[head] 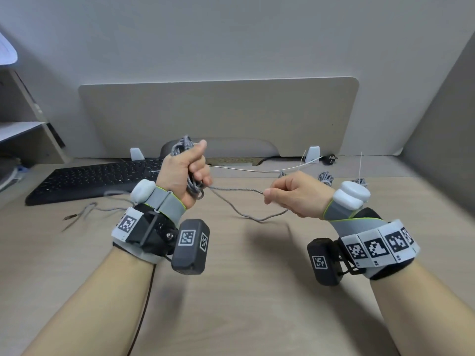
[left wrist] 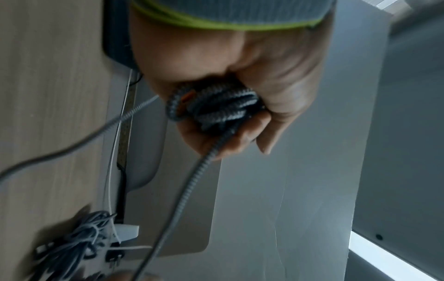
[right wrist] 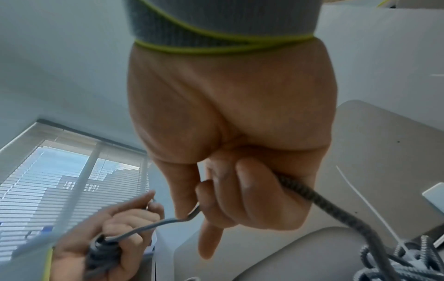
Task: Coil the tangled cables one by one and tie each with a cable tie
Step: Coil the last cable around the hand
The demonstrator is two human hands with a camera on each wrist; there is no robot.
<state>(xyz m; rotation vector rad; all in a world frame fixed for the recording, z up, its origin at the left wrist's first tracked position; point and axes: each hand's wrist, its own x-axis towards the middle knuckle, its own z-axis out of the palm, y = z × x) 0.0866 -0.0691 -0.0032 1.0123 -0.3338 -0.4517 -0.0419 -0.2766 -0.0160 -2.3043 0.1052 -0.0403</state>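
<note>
Left hand (head: 185, 173) up over the desk (head: 231, 291), fingers curled tight round a bunch of grey loops, the coil (head: 193, 187). Right hand (head: 295, 195) off to the side, well apart from the left, pinching the same cable (head: 237, 190) between thumb and fingers. Short stretch of cable pulled nearly straight from fist to fist, running left to right. Past the right hand, more cable sagging down in a curve toward the desk. Loops in the left fist standing mostly up and down, tops poking out above the thumb.

Could go wrong: too hard a tug from the right, and loops might slip out of the left fist and fall open. Loose grip on the right, and the slack could drop and snag. Twisted cable could also kink on the next loop.

Behind: a keyboard (head: 97, 177), a thin white tie (head: 270, 170), and other cable bunches (head: 326, 178) near the right wrist.
</note>
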